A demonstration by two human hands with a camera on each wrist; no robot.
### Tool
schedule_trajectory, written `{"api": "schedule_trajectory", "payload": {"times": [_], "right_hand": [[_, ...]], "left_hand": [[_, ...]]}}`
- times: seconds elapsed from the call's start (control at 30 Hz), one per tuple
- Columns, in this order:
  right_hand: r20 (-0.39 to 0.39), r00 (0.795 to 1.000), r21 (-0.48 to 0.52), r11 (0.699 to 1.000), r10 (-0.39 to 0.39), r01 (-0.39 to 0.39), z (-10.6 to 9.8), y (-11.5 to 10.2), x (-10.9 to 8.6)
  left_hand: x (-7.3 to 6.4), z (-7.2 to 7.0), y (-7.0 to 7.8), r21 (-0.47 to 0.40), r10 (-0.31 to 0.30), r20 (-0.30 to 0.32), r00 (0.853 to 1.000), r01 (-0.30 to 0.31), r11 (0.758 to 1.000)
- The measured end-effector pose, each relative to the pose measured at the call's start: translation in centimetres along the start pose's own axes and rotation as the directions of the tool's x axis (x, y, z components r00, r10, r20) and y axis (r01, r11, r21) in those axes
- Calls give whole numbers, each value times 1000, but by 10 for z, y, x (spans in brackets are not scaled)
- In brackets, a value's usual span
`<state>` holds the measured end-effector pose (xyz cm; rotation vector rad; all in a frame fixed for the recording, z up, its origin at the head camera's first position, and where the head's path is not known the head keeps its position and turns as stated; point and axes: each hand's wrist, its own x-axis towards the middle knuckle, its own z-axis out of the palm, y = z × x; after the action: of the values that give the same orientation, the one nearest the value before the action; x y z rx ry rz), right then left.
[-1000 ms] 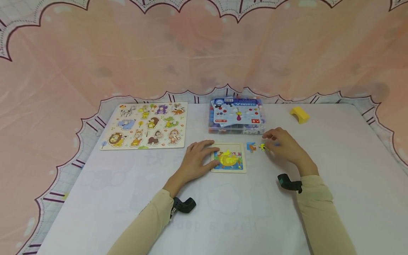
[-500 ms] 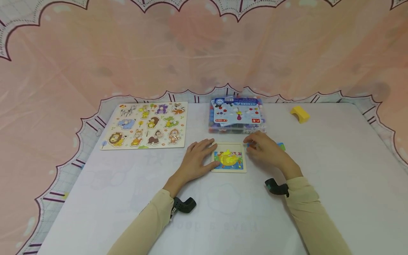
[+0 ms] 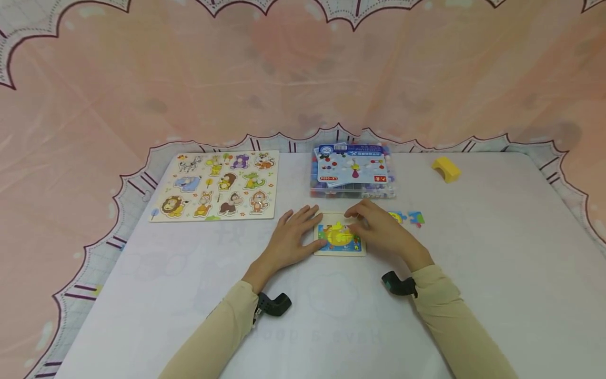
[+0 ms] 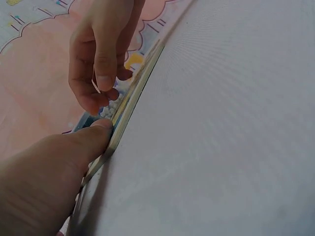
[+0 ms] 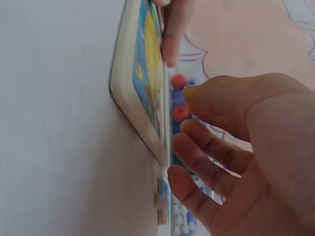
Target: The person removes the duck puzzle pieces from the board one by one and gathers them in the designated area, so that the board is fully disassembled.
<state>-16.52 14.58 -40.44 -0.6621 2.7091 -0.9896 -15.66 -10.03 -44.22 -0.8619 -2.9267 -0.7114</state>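
Observation:
A small square picture puzzle in a pale wooden frame (image 3: 340, 253), with a yellow duck on blue, lies on the white table. The strip along its far side shows bare wood. My left hand (image 3: 294, 235) rests on its left edge with fingers spread, and its thumb (image 4: 96, 140) presses the rim. Over the puzzle's right part hovers my right hand (image 3: 382, 227). Its thumb and fingers are bent but apart, with nothing visible between them. Two loose puzzle pieces, one yellow and blue (image 3: 396, 216) and one blue and green (image 3: 416, 218), lie beyond it. Another piece (image 5: 163, 201) appears beside the frame.
Behind the puzzle stands a clear plastic box of beads (image 3: 352, 171) with a printed card. An animal puzzle board (image 3: 215, 187) lies at the back left. At the back right is a yellow arch block (image 3: 446, 169). A patterned curtain (image 3: 303, 79) hangs behind the table.
My right hand has moved left from the loose pieces to above the puzzle's right side, uncovering the two right-hand pieces. My left hand has stayed on the frame.

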Motion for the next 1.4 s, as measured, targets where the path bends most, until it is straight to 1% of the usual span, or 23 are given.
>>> {"api": "schedule_trajectory", "payload": {"times": [0.13, 0.37, 0.47, 0.73, 1.03, 1.17, 1.27, 1.4], "right_hand": [[10, 1000, -30, 1000, -6, 6, 5, -8, 2], [37, 997, -101, 992, -67, 71, 16, -16, 5], [44, 997, -117, 991, -61, 66, 21, -17, 6], [66, 997, -113, 993, -33, 40, 25, -17, 6], [56, 996, -120, 990, -66, 73, 26, -15, 6], [38, 997, -96, 993, -66, 69, 26, -16, 7], [23, 997, -58, 996, -68, 70, 26, -17, 7], [3, 996, -35, 996, -88, 88, 29, -20, 9]], "left_hand": [[0, 0, 0, 4, -3, 2, 1000, 3, 1000], [1, 1, -1, 3, -3, -1, 1000, 3, 1000], [1, 1, -1, 1, -4, 0, 1000, 4, 1000], [1, 2, -2, -3, 0, -2, 1000, 0, 1000], [2, 1, -2, -5, 4, -10, 1000, -4, 1000], [2, 2, -3, -10, 4, -12, 1000, -4, 1000], [1, 3, -3, -14, 5, -15, 1000, -6, 1000], [1, 3, -4, -17, 5, -23, 1000, -6, 1000]]}}
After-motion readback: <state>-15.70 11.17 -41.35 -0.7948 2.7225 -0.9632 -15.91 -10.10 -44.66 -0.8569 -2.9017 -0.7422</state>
